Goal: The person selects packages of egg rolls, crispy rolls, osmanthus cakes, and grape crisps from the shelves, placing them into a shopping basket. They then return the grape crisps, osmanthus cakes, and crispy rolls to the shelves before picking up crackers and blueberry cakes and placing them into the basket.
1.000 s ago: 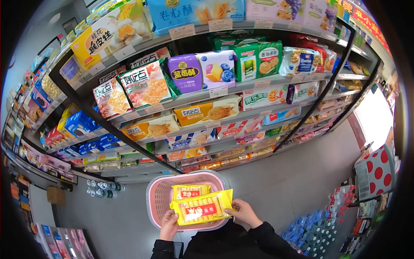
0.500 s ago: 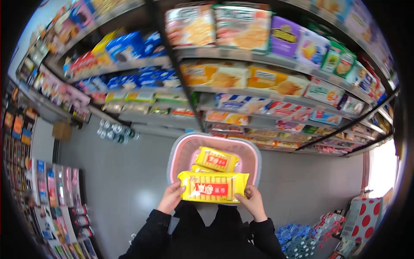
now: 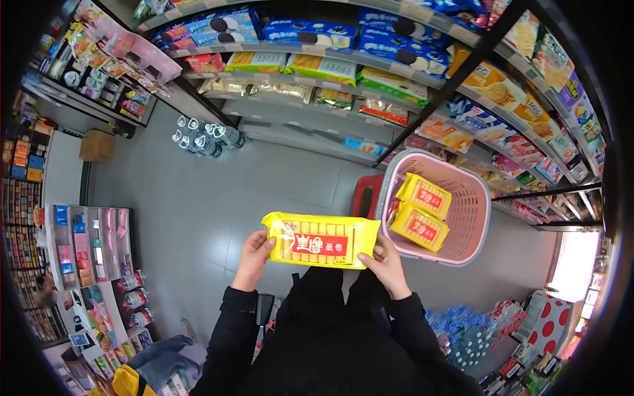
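Observation:
A yellow packet of egg rolls (image 3: pixel 321 242) with a red label is stretched level between my two hands, in front of my body. My left hand (image 3: pixel 253 259) pinches its left end, thumb on the front. At the opposite end, my right hand (image 3: pixel 385 265) grips the lower right corner the same way. To the right stands a pink basket (image 3: pixel 467 241) with a pale rim. Inside it lie two smaller yellow packets (image 3: pixel 421 226) with red labels, one overlapping the other; neither hand touches them.
Shelves of biscuits (image 3: pixel 310 34) run along the far side. Water bottles (image 3: pixel 206 138) stand on the floor beneath, and a red stool (image 3: pixel 365 197) is beside the basket. At left is a display rack (image 3: pixel 92 241); bottled packs (image 3: pixel 462 336) sit at lower right. A person's blue-and-yellow clothing (image 3: pixel 158 363) shows at lower left.
My view and body have turned left, so the basket now sits to my right instead of under the packet. Both hands still hold the packet. A person's clothing has come into view at lower left.

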{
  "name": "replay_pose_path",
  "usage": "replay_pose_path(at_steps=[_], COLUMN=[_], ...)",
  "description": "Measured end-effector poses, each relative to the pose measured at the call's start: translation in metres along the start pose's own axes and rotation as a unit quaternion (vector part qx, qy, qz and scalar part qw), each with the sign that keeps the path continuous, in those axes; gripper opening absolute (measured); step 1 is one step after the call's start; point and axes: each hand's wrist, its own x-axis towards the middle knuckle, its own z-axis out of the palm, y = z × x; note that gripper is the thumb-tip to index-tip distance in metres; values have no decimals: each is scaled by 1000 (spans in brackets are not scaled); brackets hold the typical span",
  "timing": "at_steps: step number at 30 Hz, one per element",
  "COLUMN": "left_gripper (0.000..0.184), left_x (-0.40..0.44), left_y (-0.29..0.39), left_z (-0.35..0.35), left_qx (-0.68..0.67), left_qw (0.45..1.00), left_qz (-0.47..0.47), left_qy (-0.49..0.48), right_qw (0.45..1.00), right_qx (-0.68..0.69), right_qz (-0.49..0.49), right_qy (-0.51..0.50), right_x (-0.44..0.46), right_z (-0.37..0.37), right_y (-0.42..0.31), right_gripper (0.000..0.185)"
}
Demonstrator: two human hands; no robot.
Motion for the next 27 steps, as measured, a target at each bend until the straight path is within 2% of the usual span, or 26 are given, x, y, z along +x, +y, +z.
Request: replay_pose_path(at_steps=[5, 8, 13, 20, 23, 27], left_gripper=[22, 21, 20, 19, 19, 18], left_x=[31, 62, 117, 200, 224, 250], left_y=[5, 5, 19, 39, 47, 56], left_z=[-35, -33, -26, -39, -47, -63], left_qx=[5, 29, 27, 61, 63, 67], left_qw=[999, 998, 997, 995, 993, 988], left_qz=[-39, -50, -50, -65, -88, -103], left_qy=[-10, -1, -46, -46, -54, -98], right_qw=[998, 999, 997, 996, 992, 990], right_qx=[20, 23, 52, 42, 66, 66], right_qz=[58, 46, 21, 16, 45, 39], right_qy=[-13, 8, 49, 83, 95, 115], right_x=[28, 52, 100, 181, 199, 208], right_z=[32, 32, 33, 49, 63, 76], right_y=[7, 13, 6, 31, 18, 29], right_gripper=[43, 37, 24, 17, 16, 15])
